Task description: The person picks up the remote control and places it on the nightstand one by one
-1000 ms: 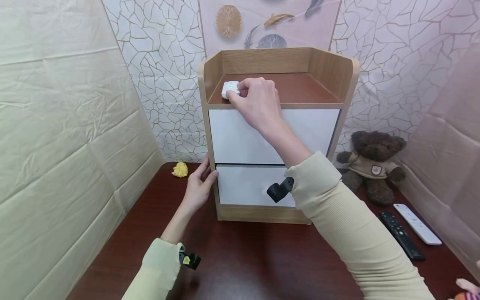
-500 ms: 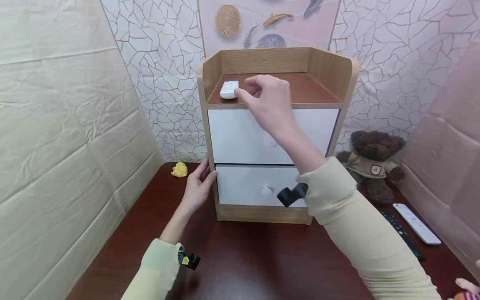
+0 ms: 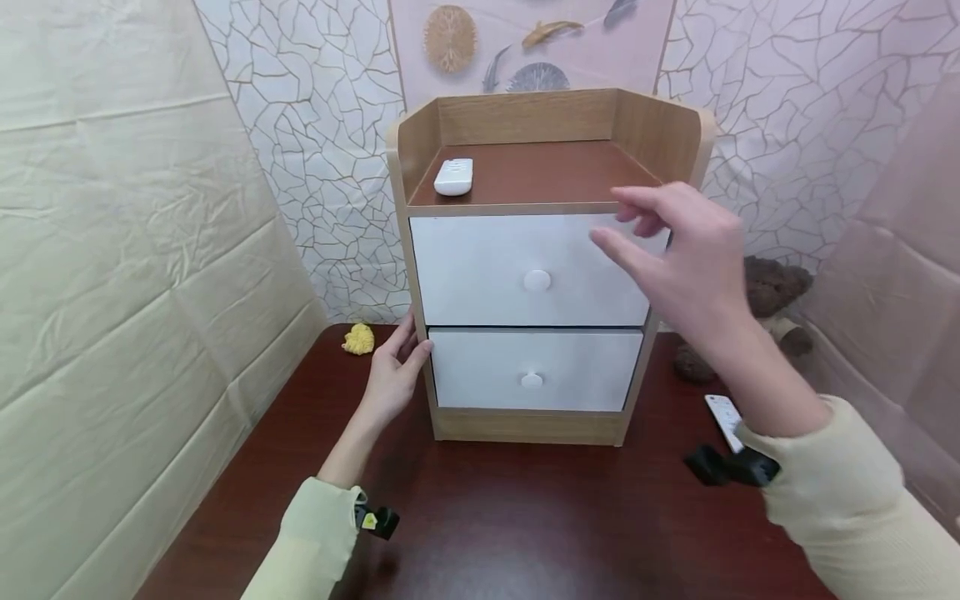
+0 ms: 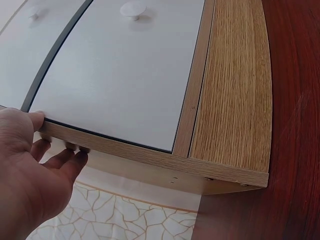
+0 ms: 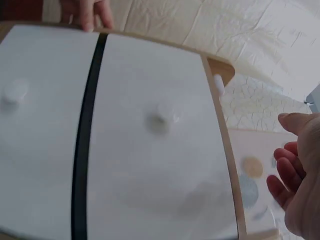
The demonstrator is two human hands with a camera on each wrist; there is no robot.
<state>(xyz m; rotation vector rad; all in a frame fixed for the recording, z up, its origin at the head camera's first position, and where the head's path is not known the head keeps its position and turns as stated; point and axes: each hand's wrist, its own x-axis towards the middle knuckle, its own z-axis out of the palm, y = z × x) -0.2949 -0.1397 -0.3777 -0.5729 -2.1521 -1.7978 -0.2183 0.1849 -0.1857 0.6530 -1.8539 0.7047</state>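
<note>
**Left hand (image 3: 392,371) grips the cabinet (image 3: 527,426), white device (image 3: 453,177) lies on top, right hand (image 3: 690,258) is free**

At the left, the person's left hand sets its thumb on the cabinet's front edge, with the fingers bent against the side panel; how hard it grips cannot be told. An uneven push from there could skew the cabinet on the table (image 3: 525,517), and the thumb, close to the dark gap between the drawers, might be nipped if one slid.

Next, the white device lies flat at the near left of the top tray (image 3: 555,173). No wall shows along the near side, so a jolt to the cabinet or a brushing sleeve could send it over the edge.

At the right, the right hand hangs in front of the cabinet's right side, thumb well parted from the loosely bent fingers, holding nothing. A low swing of that arm might knock the teddy bear (image 3: 772,287) or the white remote (image 3: 724,421) beyond it.

As for containers, the top tray has walls left, far and right, and the white device is the one thing seen in it. Below, the upper drawer (image 3: 480,271) and lower drawer (image 3: 480,367) both look closed, their contents hidden.
</note>
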